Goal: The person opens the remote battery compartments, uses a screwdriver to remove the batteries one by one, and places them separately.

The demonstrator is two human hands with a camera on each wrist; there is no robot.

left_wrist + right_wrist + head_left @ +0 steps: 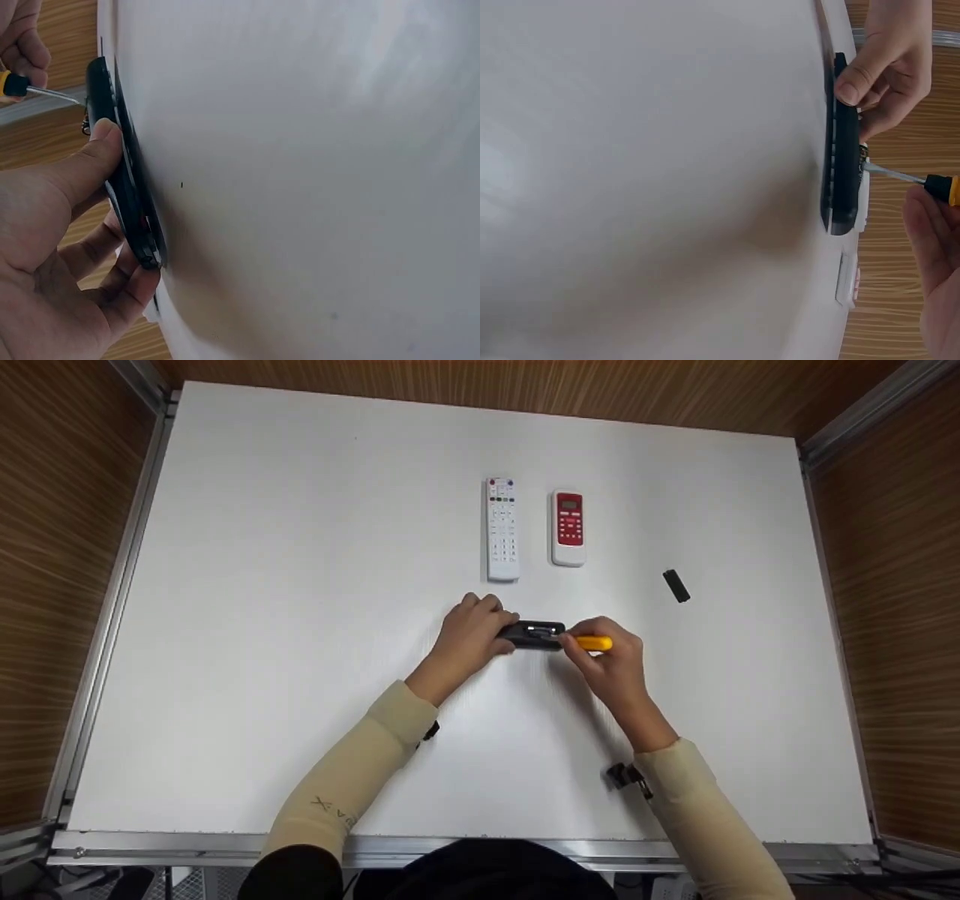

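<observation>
A black remote control (534,643) lies crosswise, its back up and its battery compartment uncovered. My left hand (471,631) grips its left end, the thumb (107,139) along one side and fingers around the other. In my right hand (616,664) is a screwdriver with a yellow and black handle (595,643), pinched between thumb and fingers. Its metal shaft (900,175) slants into the compartment, the tip right at a battery (863,156) that stands a little proud of the case. From above, the tip is partly hidden by my right fingers.
Beyond the hands lie a long white remote (502,531) and a shorter white remote with a red face (570,529). A small black battery cover (676,586) rests farther right on the white table (262,547). Wood-grain panels (892,585) stand at the sides and back.
</observation>
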